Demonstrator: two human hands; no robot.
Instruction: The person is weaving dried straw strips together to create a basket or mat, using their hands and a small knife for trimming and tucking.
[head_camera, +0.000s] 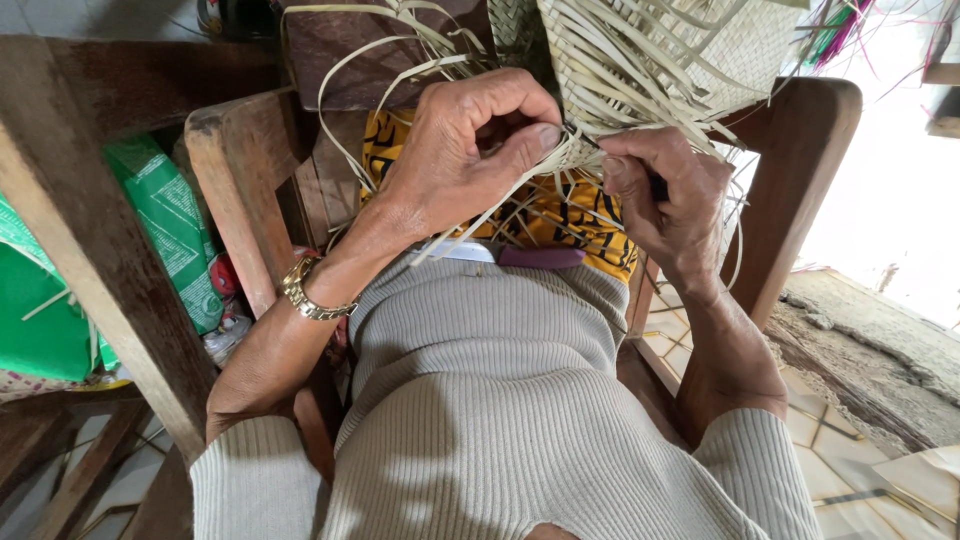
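A pale woven mat or basket (690, 50) of flat palm strips hangs in front of me with many loose strip ends (420, 50) trailing from its lower edge. My left hand (465, 150) pinches the woven edge (572, 152) between thumb and fingers. My right hand (670, 200) grips a thin dark tool (657, 187) against that same edge, right beside the left thumb. A gold watch (312, 296) is on my left wrist. I sit in a wooden chair (810, 170), with yellow patterned cloth (570, 215) on my lap.
A green plastic sack (170, 230) lies at the left behind a wooden beam (90, 220). A purple-handled object (540, 257) rests at my waist. Tiled floor (880, 470) and a rough concrete step (870, 330) are at the right.
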